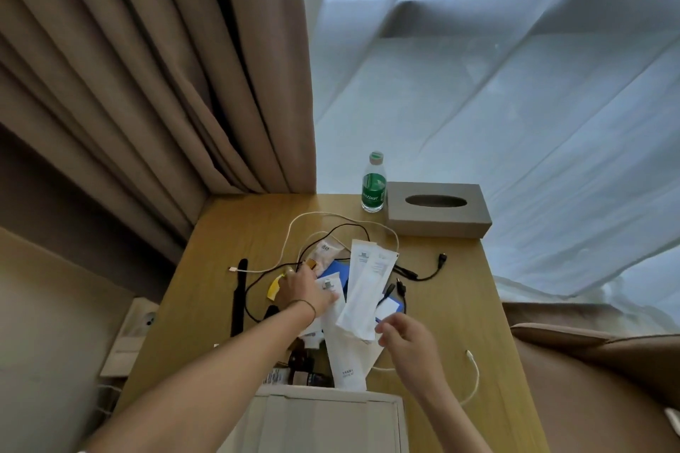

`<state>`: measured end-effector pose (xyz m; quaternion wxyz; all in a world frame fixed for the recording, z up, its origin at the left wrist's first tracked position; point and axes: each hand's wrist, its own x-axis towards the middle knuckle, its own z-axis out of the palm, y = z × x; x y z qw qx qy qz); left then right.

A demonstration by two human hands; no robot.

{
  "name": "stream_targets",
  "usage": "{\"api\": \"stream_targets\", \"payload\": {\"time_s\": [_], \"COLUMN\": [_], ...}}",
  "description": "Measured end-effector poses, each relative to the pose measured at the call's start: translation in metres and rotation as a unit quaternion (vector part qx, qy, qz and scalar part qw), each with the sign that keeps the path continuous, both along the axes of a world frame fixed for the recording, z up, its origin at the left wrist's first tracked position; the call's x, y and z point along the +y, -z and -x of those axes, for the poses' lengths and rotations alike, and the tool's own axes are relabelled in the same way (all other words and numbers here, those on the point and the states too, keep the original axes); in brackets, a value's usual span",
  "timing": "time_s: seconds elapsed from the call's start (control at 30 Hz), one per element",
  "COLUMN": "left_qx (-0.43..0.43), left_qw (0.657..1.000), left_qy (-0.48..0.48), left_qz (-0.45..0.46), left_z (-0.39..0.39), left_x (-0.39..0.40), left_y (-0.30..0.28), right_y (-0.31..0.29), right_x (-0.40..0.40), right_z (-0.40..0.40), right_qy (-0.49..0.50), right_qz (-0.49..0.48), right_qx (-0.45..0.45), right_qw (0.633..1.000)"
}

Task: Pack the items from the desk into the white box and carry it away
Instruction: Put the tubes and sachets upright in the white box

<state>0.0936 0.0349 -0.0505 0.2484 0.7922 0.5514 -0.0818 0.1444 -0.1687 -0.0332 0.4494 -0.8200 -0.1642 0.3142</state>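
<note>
I see the counter (463, 305), smooth light wood grain, rectangular, running away from me toward the curtains. White box (323, 419) at the near edge, flat matte panels, its top open; dark small bottles (305, 371) just behind it, too dim to tell whether in it or on the wood. My left hand (305, 292) reaches into the pile mid-counter, its grip curled down onto a small white packet (328, 285) with a grey mark; I cannot tell if it is truly grasped or only pressed. My right hand (404, 338) has its grip pinched on the lower corner of a long flat white paper sleeve (368, 290). The sleeve is thin, crisp, narrow; its long axis runs near-to-far, far end tilted a bit right, pointing toward the grey tissue box (438, 210). A second similar sleeve (346, 360) lies under it, near end touching the box rim. Under these, a blue flat card (336, 268). Thin black cable (423, 274) and white cable (294, 228) loop over the wood; another white cable (474, 375) curves at right. Black strap (239, 298) lies lengthwise at left, a yellow tag (275, 287) beside my left hand. Clear plastic bottle (374, 184), green label, upright at the far edge just beside the tissue box.
</note>
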Motion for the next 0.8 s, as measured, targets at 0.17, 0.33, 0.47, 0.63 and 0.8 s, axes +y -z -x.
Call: {"api": "stream_targets", "payload": {"time_s": [0.17, 0.33, 0.47, 0.63, 0.8], "left_qx": [-0.052, -0.218, -0.306, -0.398, -0.453], "left_qw": [0.997, 0.967, 0.939, 0.858, 0.78], "left_qy": [-0.005, -0.05, -0.097, -0.283, -0.388], "left_qz": [0.052, 0.125, 0.122, 0.162, 0.188], "left_z": [-0.006, 0.001, 0.014, 0.033, 0.047], "left_x": [0.002, -0.004, -0.008, -0.004, 0.0], "left_y": [0.007, 0.005, -0.007, -0.029, -0.046], "right_y": [0.01, 0.016, 0.019, 0.024, 0.04], "right_x": [-0.008, -0.006, 0.008, 0.043, 0.076], "right_z": [-0.004, -0.016, -0.03, -0.051, -0.07], "right_qy": [-0.011, -0.011, -0.002, -0.019, -0.005], "right_qz": [0.002, -0.007, -0.001, 0.059, 0.102], "right_qx": [0.004, 0.009, -0.009, -0.076, -0.077], "right_qw": [1.0, 1.0, 1.0, 0.995, 0.992]}}
